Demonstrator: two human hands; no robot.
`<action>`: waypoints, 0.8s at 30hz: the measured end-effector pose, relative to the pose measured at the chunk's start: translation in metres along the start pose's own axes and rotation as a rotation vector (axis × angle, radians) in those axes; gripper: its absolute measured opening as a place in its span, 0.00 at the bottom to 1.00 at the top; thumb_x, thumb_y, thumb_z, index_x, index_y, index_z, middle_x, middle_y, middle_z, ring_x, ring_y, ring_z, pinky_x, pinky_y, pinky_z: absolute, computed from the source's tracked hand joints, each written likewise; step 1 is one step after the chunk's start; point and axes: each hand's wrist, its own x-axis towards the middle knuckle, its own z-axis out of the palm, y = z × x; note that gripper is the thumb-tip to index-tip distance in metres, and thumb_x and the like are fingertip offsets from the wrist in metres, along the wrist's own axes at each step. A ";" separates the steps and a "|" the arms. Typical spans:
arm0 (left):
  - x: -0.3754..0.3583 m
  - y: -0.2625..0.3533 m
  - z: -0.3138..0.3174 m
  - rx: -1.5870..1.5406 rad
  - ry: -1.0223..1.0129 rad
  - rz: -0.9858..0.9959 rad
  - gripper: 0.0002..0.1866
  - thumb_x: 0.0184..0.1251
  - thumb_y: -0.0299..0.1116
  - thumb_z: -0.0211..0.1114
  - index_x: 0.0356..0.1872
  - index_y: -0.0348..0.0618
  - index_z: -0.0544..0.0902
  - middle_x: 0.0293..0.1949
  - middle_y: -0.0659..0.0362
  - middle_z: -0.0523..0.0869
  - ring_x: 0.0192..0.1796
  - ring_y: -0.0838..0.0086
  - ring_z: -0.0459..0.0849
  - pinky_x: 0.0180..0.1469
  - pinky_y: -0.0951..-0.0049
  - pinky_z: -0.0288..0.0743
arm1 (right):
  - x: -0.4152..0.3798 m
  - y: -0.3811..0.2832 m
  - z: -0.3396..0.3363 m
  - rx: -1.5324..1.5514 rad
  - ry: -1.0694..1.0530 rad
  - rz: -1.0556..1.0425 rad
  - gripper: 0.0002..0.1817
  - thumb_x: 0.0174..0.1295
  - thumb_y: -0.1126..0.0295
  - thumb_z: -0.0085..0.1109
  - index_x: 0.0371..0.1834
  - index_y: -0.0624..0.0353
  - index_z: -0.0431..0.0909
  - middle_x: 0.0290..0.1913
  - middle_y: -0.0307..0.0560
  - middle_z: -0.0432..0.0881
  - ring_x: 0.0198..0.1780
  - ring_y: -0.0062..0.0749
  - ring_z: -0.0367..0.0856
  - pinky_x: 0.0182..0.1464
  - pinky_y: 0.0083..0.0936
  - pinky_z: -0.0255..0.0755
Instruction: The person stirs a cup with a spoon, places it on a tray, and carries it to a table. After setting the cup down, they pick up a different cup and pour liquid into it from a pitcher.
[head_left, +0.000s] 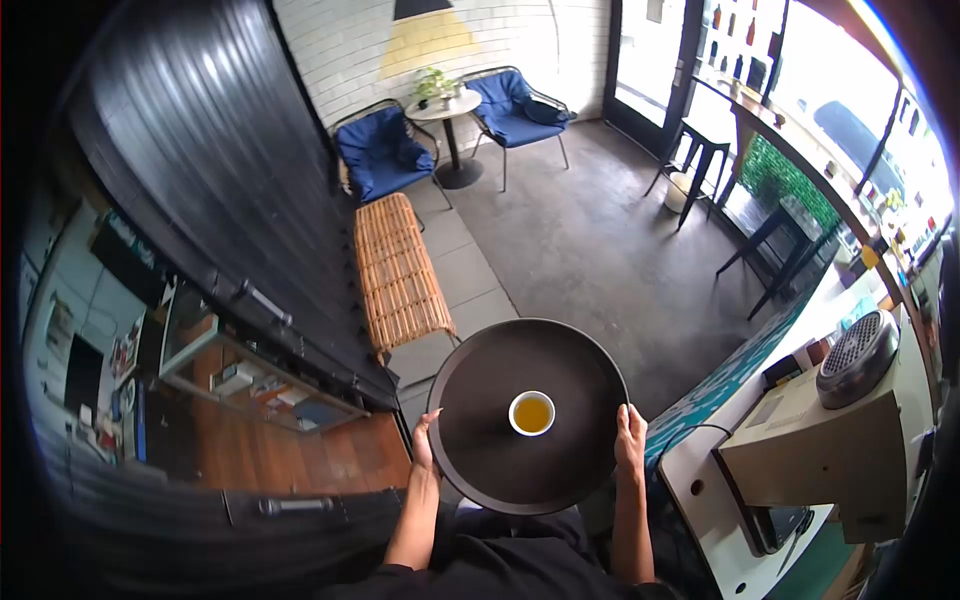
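Observation:
A round dark brown tray [480, 450] is held out in front of my body, above the floor. My left hand [425, 440] grips its left rim, and my right hand [630, 436] grips the right rim. Near the middle of the tray stands a small white cup [514, 424] with yellow liquid [533, 415] in it, upright and touched by neither hand. The fingers under the tray are hidden.
A woven rattan bench [402, 270] lies ahead to the left, with blue-cushioned chairs [378, 155] and a round table [430, 110] beyond. Black stools [703, 150] line the window counter. At right, a white counter [700, 520] bears a beige machine [830, 460]. Black corrugated doors [200, 150] stand left.

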 end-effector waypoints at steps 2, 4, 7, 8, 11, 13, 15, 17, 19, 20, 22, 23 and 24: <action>0.038 0.015 0.002 -0.039 -0.060 -0.030 0.18 0.66 0.43 0.57 0.47 0.40 0.82 0.42 0.54 0.87 0.41 0.66 0.86 0.47 0.67 0.81 | 0.025 0.001 0.016 0.030 0.030 0.007 0.17 0.76 0.63 0.49 0.26 0.57 0.66 0.26 0.24 0.56 0.29 0.12 0.52 0.29 0.19 0.48; 0.068 0.025 0.010 -0.088 -0.107 -0.054 0.18 0.66 0.43 0.57 0.47 0.39 0.82 0.42 0.54 0.87 0.41 0.65 0.86 0.47 0.66 0.80 | 0.050 0.002 0.024 0.074 0.019 0.019 0.16 0.76 0.63 0.49 0.29 0.58 0.70 0.27 0.23 0.60 0.30 0.11 0.54 0.31 0.18 0.51; 0.106 0.033 0.029 -0.038 -0.046 -0.036 0.19 0.66 0.42 0.57 0.49 0.38 0.81 0.44 0.53 0.87 0.43 0.64 0.86 0.49 0.66 0.80 | 0.093 0.013 0.036 0.102 0.030 0.066 0.16 0.76 0.63 0.49 0.29 0.58 0.71 0.27 0.23 0.61 0.31 0.11 0.55 0.32 0.17 0.52; 0.122 0.037 0.032 -0.043 -0.088 -0.036 0.19 0.66 0.42 0.57 0.49 0.38 0.81 0.45 0.52 0.87 0.44 0.64 0.86 0.50 0.65 0.79 | 0.106 0.011 0.042 0.099 0.029 0.068 0.16 0.76 0.63 0.49 0.29 0.58 0.71 0.27 0.23 0.61 0.31 0.11 0.55 0.32 0.17 0.52; 0.178 0.043 0.049 -0.046 -0.114 -0.025 0.21 0.65 0.42 0.58 0.52 0.36 0.81 0.47 0.51 0.87 0.46 0.62 0.85 0.52 0.65 0.78 | 0.159 0.002 0.060 0.059 0.061 0.037 0.16 0.76 0.64 0.49 0.29 0.59 0.71 0.27 0.23 0.60 0.31 0.11 0.55 0.32 0.17 0.52; 0.205 0.046 0.067 -0.053 -0.081 -0.014 0.22 0.64 0.41 0.58 0.52 0.35 0.81 0.47 0.51 0.87 0.47 0.61 0.85 0.53 0.64 0.78 | 0.191 0.000 0.066 0.093 0.028 0.036 0.16 0.76 0.64 0.49 0.28 0.59 0.70 0.27 0.23 0.59 0.31 0.11 0.54 0.32 0.17 0.51; 0.240 0.045 0.081 -0.072 -0.048 -0.012 0.22 0.64 0.41 0.58 0.52 0.35 0.81 0.48 0.51 0.87 0.47 0.61 0.85 0.54 0.64 0.78 | 0.227 -0.006 0.071 0.059 0.050 0.008 0.17 0.76 0.63 0.49 0.27 0.58 0.68 0.26 0.23 0.58 0.30 0.11 0.52 0.31 0.18 0.49; 0.270 0.044 0.089 -0.080 -0.004 -0.031 0.22 0.64 0.40 0.58 0.52 0.35 0.81 0.48 0.51 0.87 0.48 0.61 0.85 0.55 0.64 0.78 | 0.264 -0.012 0.075 0.109 0.036 0.028 0.18 0.76 0.63 0.49 0.26 0.57 0.66 0.26 0.23 0.57 0.30 0.11 0.51 0.30 0.19 0.49; 0.313 0.043 0.101 -0.083 -0.025 -0.024 0.22 0.64 0.40 0.58 0.52 0.35 0.81 0.48 0.51 0.87 0.48 0.60 0.85 0.56 0.63 0.78 | 0.303 -0.014 0.077 0.096 0.060 0.012 0.17 0.76 0.63 0.49 0.27 0.58 0.68 0.26 0.23 0.58 0.30 0.11 0.52 0.30 0.19 0.49; 0.327 0.044 0.113 -0.027 -0.034 -0.010 0.22 0.64 0.42 0.58 0.52 0.35 0.81 0.48 0.50 0.87 0.48 0.60 0.85 0.55 0.63 0.78 | 0.318 -0.016 0.076 0.078 0.061 0.009 0.17 0.76 0.63 0.49 0.27 0.58 0.69 0.26 0.23 0.59 0.30 0.11 0.53 0.30 0.18 0.50; 0.353 0.048 0.133 -0.044 -0.045 -0.067 0.23 0.63 0.42 0.58 0.52 0.35 0.81 0.48 0.50 0.87 0.48 0.60 0.85 0.55 0.63 0.78 | 0.346 -0.022 0.076 0.081 0.073 0.057 0.16 0.76 0.63 0.49 0.29 0.59 0.71 0.27 0.23 0.61 0.30 0.10 0.55 0.31 0.17 0.52; 0.369 0.051 0.146 -0.066 -0.075 -0.094 0.23 0.63 0.43 0.59 0.52 0.35 0.81 0.48 0.50 0.86 0.48 0.60 0.85 0.55 0.63 0.78 | 0.364 -0.024 0.077 0.095 0.070 0.073 0.16 0.76 0.64 0.49 0.30 0.60 0.73 0.27 0.23 0.63 0.31 0.10 0.56 0.32 0.17 0.53; 0.382 0.054 0.162 -0.002 -0.086 -0.067 0.24 0.64 0.44 0.58 0.53 0.35 0.80 0.49 0.50 0.86 0.48 0.60 0.85 0.55 0.64 0.78 | 0.382 -0.017 0.074 0.055 0.060 0.057 0.15 0.77 0.64 0.48 0.35 0.61 0.76 0.29 0.23 0.67 0.32 0.10 0.60 0.34 0.15 0.58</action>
